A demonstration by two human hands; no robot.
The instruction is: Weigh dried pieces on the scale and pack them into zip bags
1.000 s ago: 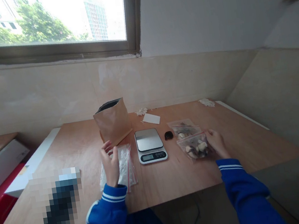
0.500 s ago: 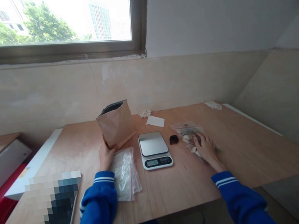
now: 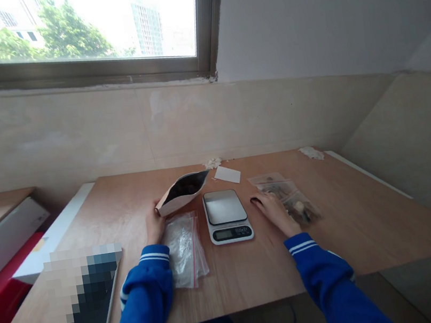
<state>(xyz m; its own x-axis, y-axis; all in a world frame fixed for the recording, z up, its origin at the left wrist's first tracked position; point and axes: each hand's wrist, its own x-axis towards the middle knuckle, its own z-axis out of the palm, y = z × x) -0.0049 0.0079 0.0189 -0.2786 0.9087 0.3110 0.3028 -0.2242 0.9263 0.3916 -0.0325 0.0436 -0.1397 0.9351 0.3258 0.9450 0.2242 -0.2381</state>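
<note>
My left hand [image 3: 154,224] grips the end of a kraft paper bag [image 3: 180,195], which lies tilted on its side with its black-lined mouth facing right. My right hand [image 3: 274,215] rests on the table, fingertips at a small black object [image 3: 256,199]. Just beyond that hand lie two clear zip bags [image 3: 289,193] of pale and dark chunks, partly overlapping. Between my hands stands a digital kitchen scale [image 3: 226,216] with a steel top. A flattened clear plastic bag [image 3: 184,251] lies by my left wrist.
A white card [image 3: 228,175] and tissue scraps [image 3: 212,163] lie near the wooden table's [image 3: 350,227] back edge, with another scrap [image 3: 311,153] to the right. A pixelated dark object [image 3: 89,293] sits at front left. Tiled wall and a window stand behind.
The kraft bag has tipped from upright onto its side. My right hand has moved left off the zip bags, toward the black object.
</note>
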